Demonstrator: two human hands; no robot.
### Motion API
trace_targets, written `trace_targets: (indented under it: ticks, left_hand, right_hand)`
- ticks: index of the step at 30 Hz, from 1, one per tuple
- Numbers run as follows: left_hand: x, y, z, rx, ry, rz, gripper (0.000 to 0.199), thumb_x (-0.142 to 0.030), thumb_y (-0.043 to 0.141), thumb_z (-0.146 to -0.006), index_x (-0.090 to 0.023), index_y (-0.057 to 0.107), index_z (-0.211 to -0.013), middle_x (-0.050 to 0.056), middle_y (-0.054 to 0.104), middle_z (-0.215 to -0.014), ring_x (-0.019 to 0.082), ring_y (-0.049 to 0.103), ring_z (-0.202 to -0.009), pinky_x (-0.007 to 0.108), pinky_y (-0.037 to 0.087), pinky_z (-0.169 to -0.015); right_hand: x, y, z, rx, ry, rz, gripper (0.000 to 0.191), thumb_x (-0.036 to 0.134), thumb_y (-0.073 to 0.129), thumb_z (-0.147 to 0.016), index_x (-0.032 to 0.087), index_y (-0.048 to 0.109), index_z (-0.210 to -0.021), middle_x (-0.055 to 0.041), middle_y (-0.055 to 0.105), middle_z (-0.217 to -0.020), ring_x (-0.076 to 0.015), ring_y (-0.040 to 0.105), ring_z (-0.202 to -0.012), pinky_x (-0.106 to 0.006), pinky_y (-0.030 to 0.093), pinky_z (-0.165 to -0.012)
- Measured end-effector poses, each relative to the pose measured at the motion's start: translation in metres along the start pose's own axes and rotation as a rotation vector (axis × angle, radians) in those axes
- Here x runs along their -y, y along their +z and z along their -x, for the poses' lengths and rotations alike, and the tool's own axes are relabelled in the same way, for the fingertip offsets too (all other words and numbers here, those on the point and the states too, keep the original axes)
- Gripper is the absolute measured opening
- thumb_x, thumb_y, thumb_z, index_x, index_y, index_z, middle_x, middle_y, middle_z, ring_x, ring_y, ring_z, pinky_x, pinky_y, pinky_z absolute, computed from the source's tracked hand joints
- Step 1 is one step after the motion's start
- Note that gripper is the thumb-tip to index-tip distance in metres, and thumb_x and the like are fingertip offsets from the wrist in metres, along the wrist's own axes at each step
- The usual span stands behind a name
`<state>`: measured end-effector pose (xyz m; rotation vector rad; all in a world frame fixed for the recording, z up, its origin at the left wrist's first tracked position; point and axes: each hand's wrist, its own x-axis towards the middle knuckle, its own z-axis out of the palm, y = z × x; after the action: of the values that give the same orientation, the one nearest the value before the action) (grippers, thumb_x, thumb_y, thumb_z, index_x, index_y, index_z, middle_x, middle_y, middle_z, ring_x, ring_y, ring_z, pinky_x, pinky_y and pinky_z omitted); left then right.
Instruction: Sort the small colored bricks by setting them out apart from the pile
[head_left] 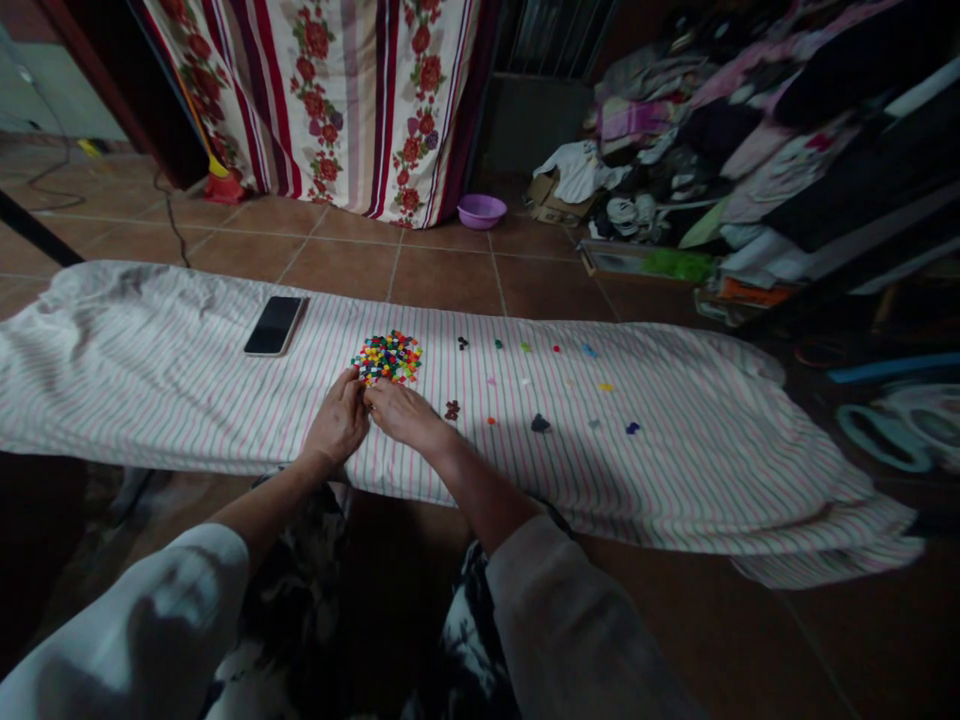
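Observation:
A pile of small multicoloured beads (390, 355) lies on the striped cloth (187, 385). At the pile's near edge my left hand (341, 415) and my right hand (401, 410) meet, fingertips bent together over the beads. Whatever sits between the fingers is too small to make out. To the right, little groups sorted by colour lie in rows: brown beads (452, 410), black beads (463, 343), dark grey beads (540, 423), dark blue beads (633, 428), light blue beads (590, 350), yellow beads (606, 387) and a red bead (556, 349).
A phone (274, 326) rests on the cloth left of the pile. Beyond the cloth stand a purple basin (481, 211) and a red and yellow broom (223, 185) by a floral curtain (315, 90). Heaped clothes (675, 140) fill the back right.

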<state>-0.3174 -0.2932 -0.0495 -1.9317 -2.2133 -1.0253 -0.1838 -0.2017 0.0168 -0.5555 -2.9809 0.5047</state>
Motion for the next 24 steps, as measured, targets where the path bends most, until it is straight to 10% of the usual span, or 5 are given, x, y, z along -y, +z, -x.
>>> trace_targets:
  ticks: [9, 24]
  left_hand:
    - [-0.003, -0.003, -0.001, -0.005, 0.034, -0.013, 0.026, -0.021, 0.034, -0.092, -0.017, 0.047, -0.115, 0.017, 0.050, -0.134, 0.027, 0.040, -0.138, 0.052, 0.039, -0.115]
    - [-0.006, -0.001, -0.003, 0.014, 0.114, -0.091, 0.026, -0.022, 0.033, -0.093, -0.018, 0.053, -0.110, 0.015, 0.058, -0.116, 0.029, 0.041, -0.136, 0.055, 0.038, -0.114]
  right_hand:
    - [-0.004, -0.009, 0.000, -0.077, 0.035, -0.155, 0.017, 0.014, 0.049, -0.091, 0.017, 0.065, -0.098, -0.0066, 0.066, -0.103, -0.0168, 0.061, -0.091, -0.028, 0.047, -0.081]
    - [-0.022, -0.005, 0.000, -0.193, 0.223, -1.258, 0.008, 0.018, 0.066, -0.079, 0.018, 0.060, -0.086, 0.0035, 0.063, -0.069, -0.0116, 0.066, -0.069, -0.023, 0.053, -0.065]
